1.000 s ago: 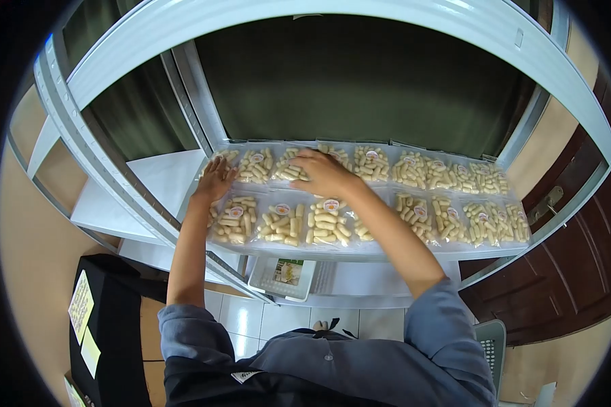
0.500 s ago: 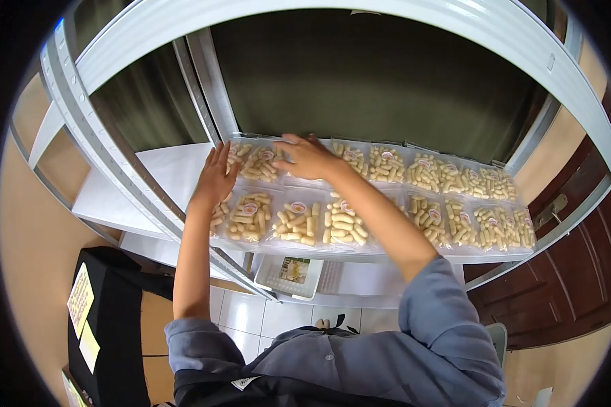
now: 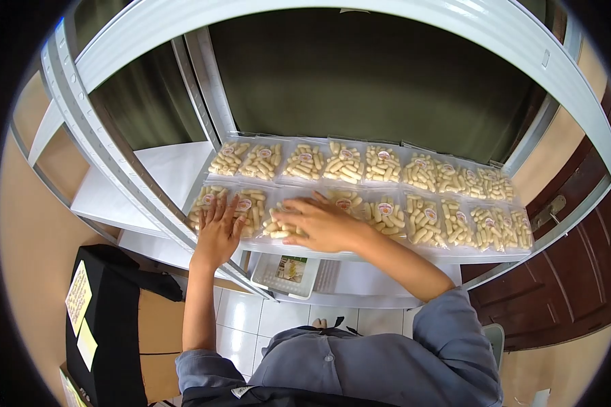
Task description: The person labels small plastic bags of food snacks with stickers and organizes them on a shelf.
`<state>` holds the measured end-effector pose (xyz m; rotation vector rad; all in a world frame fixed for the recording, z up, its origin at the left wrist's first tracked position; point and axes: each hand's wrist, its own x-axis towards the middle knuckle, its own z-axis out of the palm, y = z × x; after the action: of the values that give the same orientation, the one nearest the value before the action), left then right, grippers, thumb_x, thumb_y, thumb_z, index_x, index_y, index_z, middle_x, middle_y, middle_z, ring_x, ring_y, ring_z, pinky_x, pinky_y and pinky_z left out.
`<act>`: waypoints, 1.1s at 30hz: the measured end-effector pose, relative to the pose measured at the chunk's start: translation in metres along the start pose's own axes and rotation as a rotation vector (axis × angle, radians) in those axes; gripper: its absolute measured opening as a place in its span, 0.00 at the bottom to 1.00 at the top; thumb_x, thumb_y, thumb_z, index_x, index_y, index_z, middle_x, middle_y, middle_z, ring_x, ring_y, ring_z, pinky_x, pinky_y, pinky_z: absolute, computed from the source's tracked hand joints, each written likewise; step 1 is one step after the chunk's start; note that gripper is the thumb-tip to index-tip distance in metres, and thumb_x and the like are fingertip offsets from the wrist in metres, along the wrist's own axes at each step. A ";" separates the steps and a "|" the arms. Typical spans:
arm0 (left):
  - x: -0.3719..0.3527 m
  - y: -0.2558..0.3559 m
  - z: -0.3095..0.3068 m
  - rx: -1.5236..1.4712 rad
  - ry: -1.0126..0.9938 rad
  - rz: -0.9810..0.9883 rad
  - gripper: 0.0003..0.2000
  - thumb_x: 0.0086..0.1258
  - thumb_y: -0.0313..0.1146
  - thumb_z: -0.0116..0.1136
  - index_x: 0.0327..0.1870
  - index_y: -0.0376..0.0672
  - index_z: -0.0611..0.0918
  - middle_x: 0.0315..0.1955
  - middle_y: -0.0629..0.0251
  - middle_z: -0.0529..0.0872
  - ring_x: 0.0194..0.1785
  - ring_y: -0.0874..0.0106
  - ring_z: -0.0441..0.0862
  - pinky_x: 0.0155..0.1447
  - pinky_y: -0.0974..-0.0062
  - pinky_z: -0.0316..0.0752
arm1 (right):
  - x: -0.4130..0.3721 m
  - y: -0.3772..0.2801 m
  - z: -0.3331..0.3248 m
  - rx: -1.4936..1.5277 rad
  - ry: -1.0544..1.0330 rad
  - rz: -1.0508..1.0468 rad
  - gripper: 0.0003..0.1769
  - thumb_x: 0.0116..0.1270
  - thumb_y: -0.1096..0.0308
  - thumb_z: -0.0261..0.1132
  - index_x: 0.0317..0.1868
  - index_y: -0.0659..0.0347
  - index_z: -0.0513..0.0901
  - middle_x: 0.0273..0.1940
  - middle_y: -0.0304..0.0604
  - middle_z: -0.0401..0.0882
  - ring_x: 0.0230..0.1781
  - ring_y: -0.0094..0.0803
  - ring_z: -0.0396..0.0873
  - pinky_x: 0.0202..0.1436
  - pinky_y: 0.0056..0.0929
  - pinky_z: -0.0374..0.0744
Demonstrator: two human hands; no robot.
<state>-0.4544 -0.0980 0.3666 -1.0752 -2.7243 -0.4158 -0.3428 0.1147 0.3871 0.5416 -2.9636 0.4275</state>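
Clear plastic bags of short, pale stick-shaped snacks, each with a round label, lie in two rows on a white shelf (image 3: 380, 254). My left hand (image 3: 218, 234) rests flat with fingers spread over the two leftmost front bags, one of them a snack bag (image 3: 255, 211). Spread fingers of my right hand (image 3: 329, 224) lie across another front snack bag (image 3: 276, 228), partly hiding it. Behind them runs the back row, including a snack bag (image 3: 304, 161). Neither hand grips anything.
A grey metal upright (image 3: 142, 180) stands left of my left arm, and a curved crossbar (image 3: 305, 9) spans above. Below sits a white basket (image 3: 305, 277) on a lower shelf. A brown door (image 3: 557, 285) is at right; a dark curtain (image 3: 387, 81) hangs behind.
Both hands have moved from the back row toward me, onto the front row. The back-left bags are now uncovered, and the front-left bags are partly covered.
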 end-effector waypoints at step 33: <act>0.120 0.066 0.035 -0.027 -0.275 0.399 0.26 0.67 0.52 0.34 0.65 0.53 0.57 0.66 0.64 0.50 0.69 0.64 0.43 0.69 0.58 0.35 | 0.014 0.122 -0.033 -0.145 0.010 0.591 0.26 0.64 0.54 0.45 0.62 0.51 0.61 0.61 0.47 0.60 0.61 0.41 0.60 0.60 0.48 0.60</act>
<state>-0.4973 0.0356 0.3787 -1.7510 -2.6275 -0.2560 -0.3988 0.2294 0.3897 -0.3637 -3.0631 0.2465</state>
